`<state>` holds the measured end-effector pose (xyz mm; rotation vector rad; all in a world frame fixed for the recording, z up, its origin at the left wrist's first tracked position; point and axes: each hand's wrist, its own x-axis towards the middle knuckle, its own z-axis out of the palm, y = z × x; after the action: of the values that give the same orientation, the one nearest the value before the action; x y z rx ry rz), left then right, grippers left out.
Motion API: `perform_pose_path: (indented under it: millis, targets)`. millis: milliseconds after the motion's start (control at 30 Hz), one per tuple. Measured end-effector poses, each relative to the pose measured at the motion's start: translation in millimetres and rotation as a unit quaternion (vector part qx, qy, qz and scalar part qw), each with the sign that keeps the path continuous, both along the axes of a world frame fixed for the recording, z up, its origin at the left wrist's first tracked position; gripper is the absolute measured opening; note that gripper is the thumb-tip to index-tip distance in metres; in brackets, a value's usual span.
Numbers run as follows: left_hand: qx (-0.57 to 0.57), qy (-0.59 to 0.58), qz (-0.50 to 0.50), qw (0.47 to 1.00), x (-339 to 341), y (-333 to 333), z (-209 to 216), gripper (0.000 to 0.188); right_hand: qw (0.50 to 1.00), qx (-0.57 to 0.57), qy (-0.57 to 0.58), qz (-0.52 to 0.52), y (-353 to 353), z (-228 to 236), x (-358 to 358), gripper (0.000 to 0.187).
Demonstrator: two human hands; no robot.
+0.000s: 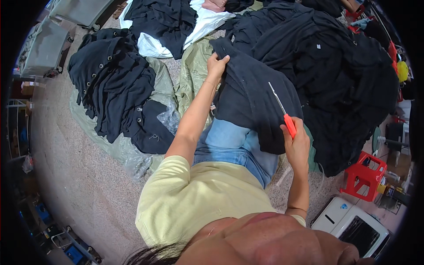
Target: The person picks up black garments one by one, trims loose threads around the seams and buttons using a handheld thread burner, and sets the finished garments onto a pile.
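A black knit garment lies draped across my lap, over blue jeans. Closed on its far upper edge, my left hand keeps that end raised, thumb on top. My right hand grips the red handle of a slim tool whose long thin metal shaft points up and left over the cloth. Its tip is too small to make out, and it appears apart from the fabric. To the right, a large heap of black garments sits close beside the one on my lap.
Buttoned black garments are piled at left on greenish plastic sheeting. More dark clothes lie on white cloth ahead. At right stand a red plastic stool and a white bin. Grey wheeled carts line the upper left.
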<state>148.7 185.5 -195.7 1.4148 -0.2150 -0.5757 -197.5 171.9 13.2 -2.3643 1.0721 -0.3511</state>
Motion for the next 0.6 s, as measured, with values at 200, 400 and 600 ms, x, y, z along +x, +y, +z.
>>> perform_pose_path:
  millis: [200, 400, 600]
  targets:
    - [-0.295, 0.121, -0.048, 0.947, -2, 15, 44, 0.033, 0.986, -0.129, -0.058, 0.083, -11, -7, 44, 0.028]
    - [-0.172, 0.049, -0.078, 0.981, 1, 23, 50, 0.029, 0.981, -0.157, -0.054, 0.104, -12, -18, 81, 0.033]
    - [-0.182, -0.016, -0.087, 0.979, -2, 31, 47, 0.028, 0.981, -0.166, -0.022, 0.098, -12, -19, 85, 0.033]
